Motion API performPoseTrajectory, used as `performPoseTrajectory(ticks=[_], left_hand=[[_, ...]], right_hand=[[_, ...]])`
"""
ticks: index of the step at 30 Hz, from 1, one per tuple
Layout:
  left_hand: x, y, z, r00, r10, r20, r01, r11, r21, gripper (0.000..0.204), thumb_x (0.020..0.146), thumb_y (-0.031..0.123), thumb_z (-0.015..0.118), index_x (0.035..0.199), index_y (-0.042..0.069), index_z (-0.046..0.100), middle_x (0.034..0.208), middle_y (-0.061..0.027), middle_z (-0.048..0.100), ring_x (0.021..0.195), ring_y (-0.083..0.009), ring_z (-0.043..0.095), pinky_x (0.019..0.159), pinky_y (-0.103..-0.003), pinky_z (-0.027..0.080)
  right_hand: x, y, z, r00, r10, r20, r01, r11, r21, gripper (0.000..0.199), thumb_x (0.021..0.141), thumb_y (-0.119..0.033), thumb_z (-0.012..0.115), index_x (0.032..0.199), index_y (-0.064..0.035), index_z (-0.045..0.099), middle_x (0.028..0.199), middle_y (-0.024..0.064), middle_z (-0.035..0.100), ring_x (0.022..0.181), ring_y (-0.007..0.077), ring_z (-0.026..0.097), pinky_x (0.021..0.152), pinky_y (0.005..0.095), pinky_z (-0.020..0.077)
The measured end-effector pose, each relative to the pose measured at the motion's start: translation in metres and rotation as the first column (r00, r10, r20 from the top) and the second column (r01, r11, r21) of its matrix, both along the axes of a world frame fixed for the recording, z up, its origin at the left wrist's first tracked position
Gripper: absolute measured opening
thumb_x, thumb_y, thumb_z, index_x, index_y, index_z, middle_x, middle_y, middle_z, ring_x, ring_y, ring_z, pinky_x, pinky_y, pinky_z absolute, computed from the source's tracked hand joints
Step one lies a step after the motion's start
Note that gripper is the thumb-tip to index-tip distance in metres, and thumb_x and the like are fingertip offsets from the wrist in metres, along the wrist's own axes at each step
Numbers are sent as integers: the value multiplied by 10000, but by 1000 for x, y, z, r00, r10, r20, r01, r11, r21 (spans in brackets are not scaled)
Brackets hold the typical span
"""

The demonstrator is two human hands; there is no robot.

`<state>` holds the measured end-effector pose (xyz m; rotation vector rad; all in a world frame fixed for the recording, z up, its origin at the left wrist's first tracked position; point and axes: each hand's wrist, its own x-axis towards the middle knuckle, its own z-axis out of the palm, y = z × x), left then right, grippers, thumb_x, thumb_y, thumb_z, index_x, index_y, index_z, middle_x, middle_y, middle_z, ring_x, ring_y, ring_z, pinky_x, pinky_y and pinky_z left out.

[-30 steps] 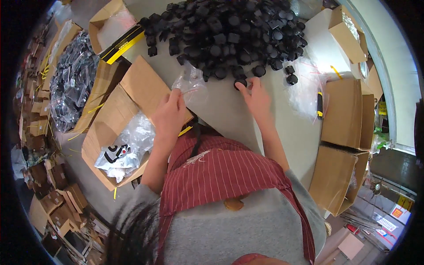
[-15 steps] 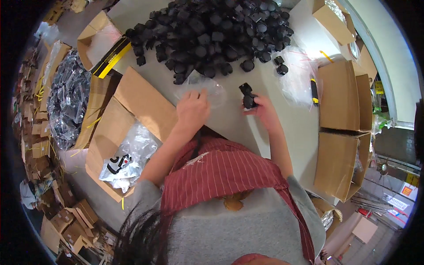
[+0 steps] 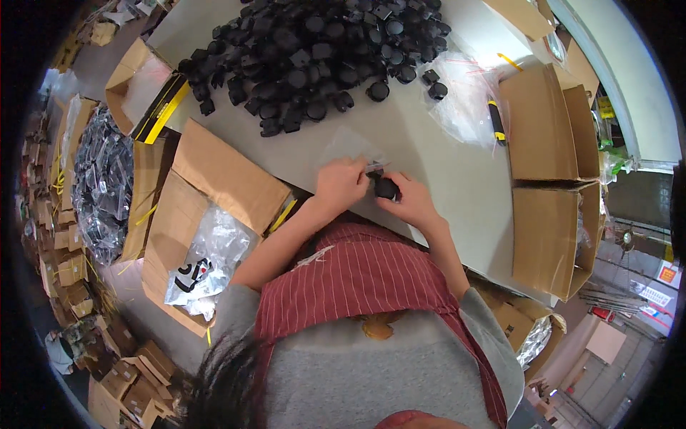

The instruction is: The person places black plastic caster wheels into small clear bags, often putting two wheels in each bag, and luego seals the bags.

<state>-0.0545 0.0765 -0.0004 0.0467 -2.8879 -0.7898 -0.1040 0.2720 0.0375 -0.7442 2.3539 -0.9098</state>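
Observation:
Close in front of my apron, my two hands have come together over the pale table (image 3: 457,214). My left hand (image 3: 343,184) pinches a clear plastic bag (image 3: 344,145), whose thin film spreads out above the fingers. In my right hand (image 3: 413,200) is a small black plastic part with a rounded end (image 3: 386,189), held between thumb and fingers. The part's upper end meets the edge of the bag; whether it is inside I cannot tell. Beyond the hands lies a large heap of similar black parts (image 3: 307,64).
To the left, an open carton (image 3: 171,222) contains bagged items, and beside it a box is full of dark bagged pieces (image 3: 107,186). On the right lie a stack of clear bags (image 3: 464,100), a yellow-and-black cutter (image 3: 496,123) and cardboard boxes (image 3: 547,236).
My right hand has brought the black part left and nearer to my body. My left hand has moved right with the bag, so both now meet. The view has shifted slightly.

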Motion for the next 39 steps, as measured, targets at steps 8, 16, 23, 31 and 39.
performPoseTrajectory(ticks=[8,16,23,31,39], left_hand=[[10,11,-4,980,-64,-190,77,995,65,394,813,136,630,1202,75,648,862,-134,666,764,-333,659,658,-435,545],[16,7,-19,994,29,-107,-16,992,121,536,832,139,627,1361,109,544,833,-130,642,741,-335,643,649,-441,532],[21,0,-22,993,58,-103,-51,997,63,534,849,147,628,1367,73,518,816,-142,642,712,-334,647,630,-433,530],[34,-1,-18,971,134,-197,-124,990,61,423,831,102,648,1236,82,528,771,-154,661,683,-347,653,574,-438,518],[39,2,4,930,-15,-367,40,997,60,381,789,73,649,1161,99,575,790,-97,666,689,-281,662,571,-406,519]], right_hand=[[2,-6,-36,962,-236,-139,216,965,-149,303,818,-155,678,1099,-47,638,913,134,627,838,298,640,728,404,511],[3,-9,-44,503,-237,831,626,763,-161,276,960,-270,590,903,-13,672,656,29,585,436,108,456,422,260,345],[2,-3,-56,983,-182,32,184,976,-117,250,921,-236,636,1084,-47,632,828,85,646,667,228,636,613,346,504],[-9,-22,-29,902,135,-411,-176,982,-64,438,834,-189,711,1225,-120,526,1106,116,636,865,354,667,737,451,542],[7,-51,-65,962,-61,-267,-2,974,-228,335,903,-274,674,1175,-121,554,965,128,699,792,359,672,649,443,532]])
